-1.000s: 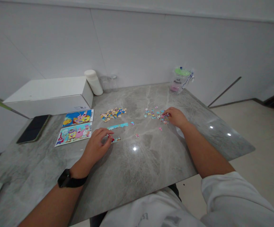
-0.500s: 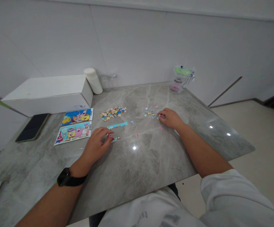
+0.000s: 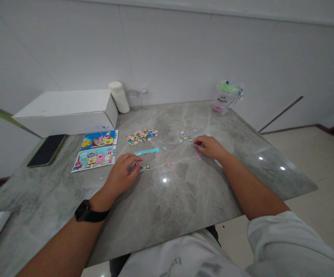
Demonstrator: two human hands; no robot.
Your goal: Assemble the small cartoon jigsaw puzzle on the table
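Note:
My left hand (image 3: pixel 125 169) rests on the table with thumb and fingers apart, around the left end of a short joined puzzle strip (image 3: pixel 145 167). Just above it lies a joined light-blue strip (image 3: pixel 147 151). My right hand (image 3: pixel 208 147) has its fingers curled down at a small group of loose pieces (image 3: pixel 186 137); a dark reddish piece shows at the fingertips. Single pieces lie between the hands, one pinkish (image 3: pixel 170 164) and one blue (image 3: pixel 164 149). Behind the strips sits a larger pile of pieces (image 3: pixel 142 136).
Two cartoon picture cards (image 3: pixel 99 139) (image 3: pixel 94 159) and a phone (image 3: pixel 47 150) lie at left. Behind stand a white box (image 3: pixel 65 111), a white bottle (image 3: pixel 119 98) and two glasses (image 3: pixel 138 100). A plastic bag (image 3: pixel 226 97) stands at the back right.
The view has shifted slightly, so everything appears a little further right. My right hand's fingers have curled in more over the loose pieces. My left hand stays at the short strip.

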